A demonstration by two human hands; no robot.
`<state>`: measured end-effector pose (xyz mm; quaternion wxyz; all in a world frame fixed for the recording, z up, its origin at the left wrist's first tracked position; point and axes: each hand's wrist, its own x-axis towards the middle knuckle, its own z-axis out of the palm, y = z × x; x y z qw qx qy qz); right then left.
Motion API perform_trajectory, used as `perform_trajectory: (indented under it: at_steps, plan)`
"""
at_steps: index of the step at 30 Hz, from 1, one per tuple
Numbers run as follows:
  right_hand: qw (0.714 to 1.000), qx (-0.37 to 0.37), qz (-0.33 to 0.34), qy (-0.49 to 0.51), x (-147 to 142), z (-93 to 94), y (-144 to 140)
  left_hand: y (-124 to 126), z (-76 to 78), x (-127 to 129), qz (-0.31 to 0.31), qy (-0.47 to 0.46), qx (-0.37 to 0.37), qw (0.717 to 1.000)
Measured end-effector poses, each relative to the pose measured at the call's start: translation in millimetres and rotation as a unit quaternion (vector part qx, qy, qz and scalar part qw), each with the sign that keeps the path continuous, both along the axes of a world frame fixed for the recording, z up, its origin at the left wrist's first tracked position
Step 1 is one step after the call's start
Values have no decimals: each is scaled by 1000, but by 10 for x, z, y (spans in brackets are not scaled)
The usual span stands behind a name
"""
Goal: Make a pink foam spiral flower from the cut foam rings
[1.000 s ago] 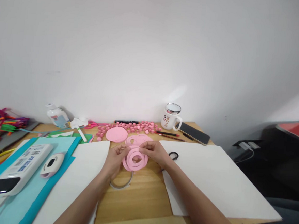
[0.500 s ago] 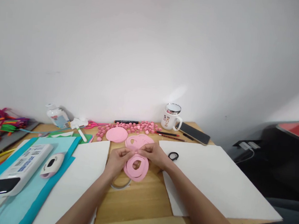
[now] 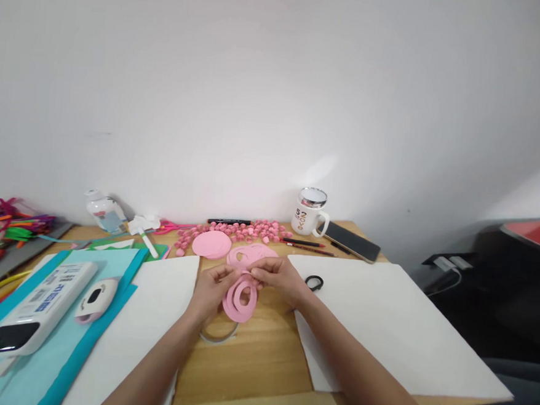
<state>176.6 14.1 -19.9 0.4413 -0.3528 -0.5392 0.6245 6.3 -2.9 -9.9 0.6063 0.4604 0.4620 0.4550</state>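
White wall behind; wooden desk (image 3: 259, 350) runs along it, its far edge against the wall.

Change vs. half a second ago: pink paper spiral (image 3: 240, 298) now hangs narrower and more edge-on, its coils drawn closer together; before, it lay wider and flatter between the hands. Hands nearly unmoved, at desk centre.

Left to right:
- Left edge: coloured strips (image 3: 0, 224); white device (image 3: 36, 306) and small pink-white gadget (image 3: 97, 298) on the blue sheet (image 3: 79, 343).
- Far edge: white bottle (image 3: 103, 210), contents not readable.
- Left hand (image 3: 211, 291): fingers pinched closed on the spiral's top left.
- Clear ring (image 3: 217, 334) lies on the desk just below the spiral.
- Right hand (image 3: 280, 280): fingers closed on the spiral's top right.
- Far edge, right: white mug (image 3: 310, 213) upright, shiny rim; contents cannot be told. Phone (image 3: 351, 241) just beside it.
- Right half: white sheet (image 3: 395, 328) lying flat.
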Motion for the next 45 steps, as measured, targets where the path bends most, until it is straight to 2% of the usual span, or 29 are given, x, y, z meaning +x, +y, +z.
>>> perform_trajectory:
  at_steps: [9,15,22,30,45]
  plan:
    - [1000,-3,23,9,-14,-17,-10,6,-16,-10,-2,17,7,1000]
    - [1000,0,4,4,-23,-42,14,-4,5,0,-2,28,14,1000]
    - [1000,-3,24,20,-10,3,-9,-3,-17,2,-4,26,10,1000]
    - [998,32,48,14,1,9,0,6,-25,-7,-14,19,9,1000]
    - [999,40,6,-36,-25,46,-26,6,-12,-1,-20,30,8,999]
